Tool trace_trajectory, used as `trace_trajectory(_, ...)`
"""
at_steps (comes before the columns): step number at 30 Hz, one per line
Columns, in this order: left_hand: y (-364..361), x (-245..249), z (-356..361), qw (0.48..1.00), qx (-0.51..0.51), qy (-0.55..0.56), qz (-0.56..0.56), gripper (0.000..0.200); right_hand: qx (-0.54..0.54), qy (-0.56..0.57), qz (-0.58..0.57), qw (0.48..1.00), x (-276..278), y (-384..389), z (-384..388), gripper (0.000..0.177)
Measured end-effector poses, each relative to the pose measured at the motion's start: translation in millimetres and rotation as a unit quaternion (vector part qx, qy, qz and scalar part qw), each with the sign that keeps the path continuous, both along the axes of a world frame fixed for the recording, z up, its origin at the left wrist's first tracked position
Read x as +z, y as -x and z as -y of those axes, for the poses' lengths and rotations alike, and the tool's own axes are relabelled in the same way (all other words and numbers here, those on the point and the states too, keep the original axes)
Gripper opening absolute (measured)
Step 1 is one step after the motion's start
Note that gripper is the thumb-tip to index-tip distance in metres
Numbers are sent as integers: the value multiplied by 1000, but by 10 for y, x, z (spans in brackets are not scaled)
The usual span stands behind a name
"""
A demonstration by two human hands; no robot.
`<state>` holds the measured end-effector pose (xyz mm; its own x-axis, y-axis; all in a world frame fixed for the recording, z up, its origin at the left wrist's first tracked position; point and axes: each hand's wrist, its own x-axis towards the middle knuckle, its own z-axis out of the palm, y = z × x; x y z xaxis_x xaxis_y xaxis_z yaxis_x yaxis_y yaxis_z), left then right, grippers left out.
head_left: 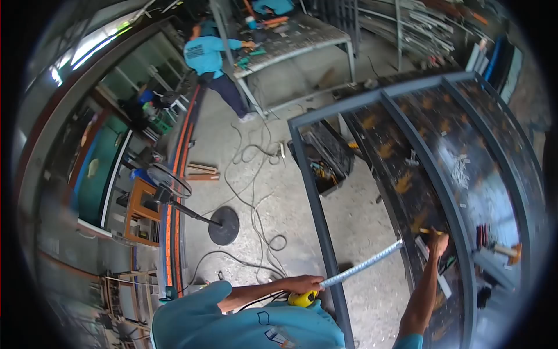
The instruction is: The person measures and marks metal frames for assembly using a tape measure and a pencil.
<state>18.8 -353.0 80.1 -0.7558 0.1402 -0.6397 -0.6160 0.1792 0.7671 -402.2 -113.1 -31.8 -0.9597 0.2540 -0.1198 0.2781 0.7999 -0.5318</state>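
Observation:
My left hand [305, 284] is closed around a yellow tape measure [303, 299], beside the near bar of a grey metal frame [317, 218]. From it the pale tape blade [363, 267] runs out to the right, its tip near the dark tabletop's edge. Over the tabletop, my right hand [438, 242] is closed on a thin yellow pencil-like stick [430, 231], between two of the frame's bars. White metal strips [435, 270] lie just below that hand.
An open black toolbox [325, 154] stands on the floor inside the frame. Cables [251, 200] loop across the floor near a standing fan [224, 225]. A co-worker [209, 58] stands at a far workbench [296, 43]. A hammer [507, 250] and small metal pieces [459, 168] lie on the dark tabletop.

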Motion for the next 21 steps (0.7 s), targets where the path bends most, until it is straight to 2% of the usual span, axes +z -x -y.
trace_trajectory(1, 45, 82, 21, 999, -14, 36, -3, 27, -56, 43, 118, 991, 276, 0, 105, 42)
trace_trajectory(2, 28, -27, 73, 996, -62, 67, -18, 26, -50, 85, 86, 991, 193, 35, 49, 41)
trace_trajectory(3, 86, -26, 72, 996, -58, 64, -28, 26, -31, 51, 0, 998, -301, 240, -93, 33)
trace_trajectory(5, 155, 20, 68, 996, -87, 22, -7, 24, -42, 277, 79, 957, -241, 169, -160, 24)
trace_trajectory(6, 186, -91, 34, 997, -68, 14, -26, 22, -21, 409, 124, 904, -222, 72, -274, 22)
trace_trajectory(8, 330, -229, -20, 993, -55, -18, -105, 22, 30, 543, 50, 838, 149, -367, -368, 28)
trace_trajectory(9, 467, -134, -73, 996, -48, -44, -67, 21, 142, 387, -97, 906, -233, -365, -684, 29)
trace_trajectory(10, 553, -309, -155, 994, -30, -71, -75, 22, 43, 422, -139, 895, 189, -707, -726, 28)
trace_trajectory(11, 656, -397, -214, 991, -80, -63, -86, 25, 51, 443, -89, 891, 273, -849, -1117, 29)
trace_trajectory(12, 864, -103, -315, 987, -132, -74, -57, 24, -34, 450, -128, 883, 691, -1106, -1131, 30)
trace_trajectory(13, 1007, -45, -445, 982, -171, -75, -17, 23, -23, 387, -165, 907, 1119, -1351, -1274, 31)
trace_trajectory(14, 1091, -245, -561, 974, -191, -121, -31, 23, -31, 325, -124, 937, 1323, -1529, -1584, 33)
trace_trajectory(15, 1168, -215, -763, 970, -220, -104, -7, 22, 122, 382, -169, 900, 1330, -1723, -2021, 30)
trace_trajectory(16, 1261, -154, -1003, 951, -302, -54, -49, 19, 55, 457, -118, 880, 1677, -2061, -2033, 25)
trace_trajectory(17, 1310, -123, -1220, 938, -340, -33, -59, 16, 33, 405, -85, 910, 1808, -2354, -2136, 21)
trace_trajectory(18, 1335, -138, -1454, 923, -378, -16, -75, 16, 58, 307, -48, 949, 1856, -2664, -2240, 21)
trace_trajectory(19, 1301, -146, -1614, 906, -413, 4, -90, 16, 87, 279, -33, 956, 1903, -2985, -2223, 22)
trace_trajectory(20, 1259, -190, -1838, 896, -436, 10, -86, 22, 131, 235, -34, 962, 1701, -3246, -2314, 24)
trace_trajectory(21, 1190, -180, -2058, 889, -449, 7, -86, 22, 128, 160, 62, 977, 1768, -3467, -2251, 26)
